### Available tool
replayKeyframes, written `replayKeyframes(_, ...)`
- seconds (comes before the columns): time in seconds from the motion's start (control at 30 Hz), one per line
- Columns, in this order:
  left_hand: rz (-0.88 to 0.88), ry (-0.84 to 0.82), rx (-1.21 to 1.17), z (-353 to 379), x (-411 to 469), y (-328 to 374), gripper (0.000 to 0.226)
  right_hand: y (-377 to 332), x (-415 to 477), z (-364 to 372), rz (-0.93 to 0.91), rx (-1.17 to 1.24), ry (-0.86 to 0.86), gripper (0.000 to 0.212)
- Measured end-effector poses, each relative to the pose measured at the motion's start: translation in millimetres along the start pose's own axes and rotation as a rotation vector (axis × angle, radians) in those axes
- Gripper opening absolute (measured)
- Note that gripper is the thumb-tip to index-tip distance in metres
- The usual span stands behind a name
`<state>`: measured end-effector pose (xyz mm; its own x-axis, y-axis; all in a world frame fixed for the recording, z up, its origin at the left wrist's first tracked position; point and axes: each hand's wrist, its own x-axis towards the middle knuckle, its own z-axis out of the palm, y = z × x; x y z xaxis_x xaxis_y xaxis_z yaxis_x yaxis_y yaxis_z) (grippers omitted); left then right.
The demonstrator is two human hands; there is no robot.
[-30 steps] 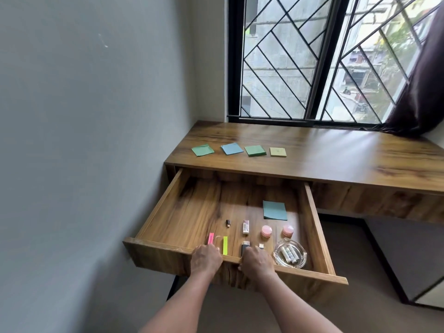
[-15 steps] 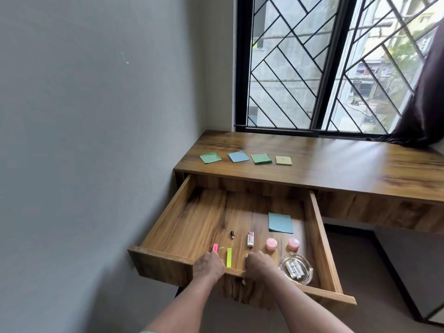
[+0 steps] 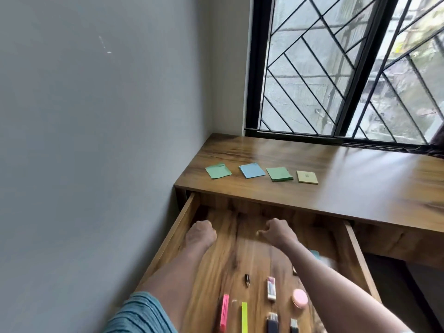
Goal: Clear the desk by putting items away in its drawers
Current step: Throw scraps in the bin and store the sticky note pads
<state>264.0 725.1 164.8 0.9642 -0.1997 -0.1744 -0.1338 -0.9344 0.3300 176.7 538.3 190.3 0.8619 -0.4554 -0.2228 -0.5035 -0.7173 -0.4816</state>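
Desk (image 3: 360, 188): wood-grain top. Four sticky-note pads lie flat in a row near its front edge, apart from one another. From the left: green pad (image 3: 218, 171) with one corner curled, blue pad (image 3: 252, 170), thicker green pad (image 3: 279, 174), small yellow-green pad (image 3: 307, 177). Drawer (image 3: 182, 222) below the row is pulled well out. Its near floor holds a pink strip (image 3: 225, 311) and a yellow strip (image 3: 244, 317) side by side, a white-and-pink eraser (image 3: 271, 289), and a round pink container (image 3: 299, 298).

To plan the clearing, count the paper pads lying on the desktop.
4, in a row near its front edge: light green pad, blue pad, darker green pad, yellow pad. None seems hidden.
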Motion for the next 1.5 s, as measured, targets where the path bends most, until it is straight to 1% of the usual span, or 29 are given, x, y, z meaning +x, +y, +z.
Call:
replayKeyframes(0.1,0.011,0.019,-0.054,-17,76,4,0.029,-23,69,-11,0.022,0.042,0.041,0.029)
replayKeyframes(0.2,0.013,0.014,-0.059,-31,151,12,0.035,-40,139,-16,0.058,0.035,0.054,0.03)
replayKeyframes(0.33,-0.007,-0.019,-0.029,-38,232,27,0.043,-49,217,-14,0.114,0.007,0.104,0.044)
replayKeyframes(0.4,-0.006,-0.027,-0.012,-42,263,34,0.046,-53,242,-14,0.131,0.003,0.137,0.048)
replayKeyframes(0.47,0.0,-0.047,-0.009,-43,294,40,0.054,-58,268,-15,0.154,0.025,0.175,0.051)
replayKeyframes(0.6,0.009,-0.127,0.091,-44,333,48,0.084,-65,308,-12,0.205,0.025,0.167,0.057)
replayKeyframes(0.67,0.015,-0.163,0.144,-47,343,53,0.087,-65,320,-5,0.249,0.007,0.164,0.06)
replayKeyframes(0.73,0.014,-0.207,0.121,-48,348,57,0.081,-68,325,-2,0.307,0.021,0.176,0.068)
replayKeyframes(0.8,-0.017,-0.219,0.082,-47,351,61,0.078,-70,328,-5,0.393,0.097,0.172,0.087)
replayKeyframes(0.87,-0.028,-0.206,0.06,-50,345,62,0.075,-70,331,-6,0.484,0.127,0.12,0.107)
replayKeyframes(0.9,-0.041,-0.196,0.028,-51,341,61,0.075,-69,330,-4,0.508,0.12,0.083,0.113)
replayKeyframes(0.93,-0.055,-0.182,-0.007,-53,337,61,0.076,-68,327,-3,0.52,0.104,0.047,0.115)
replayKeyframes(0.97,-0.071,-0.175,-0.04,-53,335,59,0.078,-65,325,-1,0.515,0.097,0.029,0.112)
replayKeyframes(1.0,-0.091,-0.168,-0.086,-51,330,56,0.08,-63,319,1,0.505,0.097,0.033,0.105)
replayKeyframes(1.07,-0.104,-0.151,-0.168,-49,316,50,0.084,-59,308,4,0.47,0.147,0.108,0.081)
replayKeyframes(1.1,-0.104,-0.139,-0.192,-47,309,47,0.081,-55,302,5,0.456,0.198,0.161,0.067)
replayKeyframes(1.17,-0.079,-0.074,-0.25,-44,294,39,0.06,-49,284,8,0.435,0.329,0.247,0.046)
replayKeyframes(1.2,-0.076,-0.039,-0.297,-43,284,34,0.051,-48,272,9,0.425,0.393,0.273,0.041)
replayKeyframes(1.23,-0.077,-0.011,-0.341,-44,272,29,0.046,-46,259,11,0.42,0.459,0.289,0.039)
replayKeyframes(1.33,-0.031,0.032,-0.387,-43,230,14,0.046,-43,209,20,0.408,0.568,0.293,0.033)
replayKeyframes(1.4,0.031,0.023,-0.39,-39,196,0,0.049,-39,171,31,0.362,0.639,0.292,0.031)
replayKeyframes(1.5,0.079,-0.043,-0.374,-22,144,-24,0.046,-22,118,61,0.325,0.728,0.246,0.032)
